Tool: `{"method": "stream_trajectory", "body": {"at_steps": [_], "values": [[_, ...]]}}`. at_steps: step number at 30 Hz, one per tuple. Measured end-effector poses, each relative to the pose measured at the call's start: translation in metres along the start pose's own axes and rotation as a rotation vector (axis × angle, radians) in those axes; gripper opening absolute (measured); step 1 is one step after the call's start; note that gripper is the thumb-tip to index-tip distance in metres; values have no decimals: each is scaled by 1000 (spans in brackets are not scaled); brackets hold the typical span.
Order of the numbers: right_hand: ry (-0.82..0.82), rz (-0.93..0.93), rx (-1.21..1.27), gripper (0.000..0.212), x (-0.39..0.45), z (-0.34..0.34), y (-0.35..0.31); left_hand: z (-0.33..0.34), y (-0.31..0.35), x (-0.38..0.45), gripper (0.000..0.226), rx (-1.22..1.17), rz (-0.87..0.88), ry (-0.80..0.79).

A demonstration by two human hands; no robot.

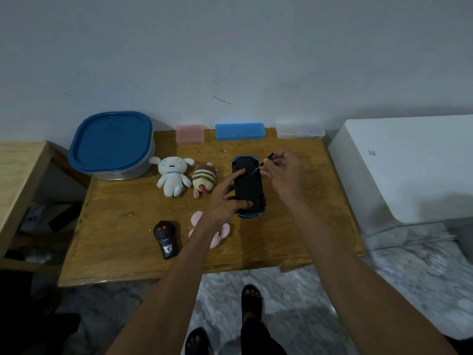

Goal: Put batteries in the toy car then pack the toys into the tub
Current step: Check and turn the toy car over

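Toy car [247, 187] lies upside down; left hand [226, 198] presses it flat-fingered, right hand [282, 171] pinches a screwdriver [261, 163] (thin tip) that might slip off the screw.

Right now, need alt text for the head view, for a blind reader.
A person works on an upturned toy car on a wooden table: left hand steadies it, right hand pinches a small screwdriver at its underside. Soft toys, a remote and a lidded tub lie left.
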State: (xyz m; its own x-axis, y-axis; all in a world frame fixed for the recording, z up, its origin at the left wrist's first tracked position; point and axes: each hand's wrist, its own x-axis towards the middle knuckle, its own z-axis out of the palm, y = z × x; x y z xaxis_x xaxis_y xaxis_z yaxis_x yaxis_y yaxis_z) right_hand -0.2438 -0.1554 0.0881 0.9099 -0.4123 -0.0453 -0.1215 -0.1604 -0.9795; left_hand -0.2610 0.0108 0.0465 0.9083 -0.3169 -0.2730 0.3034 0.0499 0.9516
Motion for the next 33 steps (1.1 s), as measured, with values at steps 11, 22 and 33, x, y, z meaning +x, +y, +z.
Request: {"method": "stream_trajectory", "body": {"at_steps": [11,22,33], "values": [[-50,-285,-344,20,0,-1,-1,2,-1,-1,85,27,10,-3],[-19,-466,-362,18,2,-3,-5,5,3,-1,84,34,-12,11],[106,-504,-409,17,-8,-3,-1,14,1,1,84,18,-18,-7]]}}
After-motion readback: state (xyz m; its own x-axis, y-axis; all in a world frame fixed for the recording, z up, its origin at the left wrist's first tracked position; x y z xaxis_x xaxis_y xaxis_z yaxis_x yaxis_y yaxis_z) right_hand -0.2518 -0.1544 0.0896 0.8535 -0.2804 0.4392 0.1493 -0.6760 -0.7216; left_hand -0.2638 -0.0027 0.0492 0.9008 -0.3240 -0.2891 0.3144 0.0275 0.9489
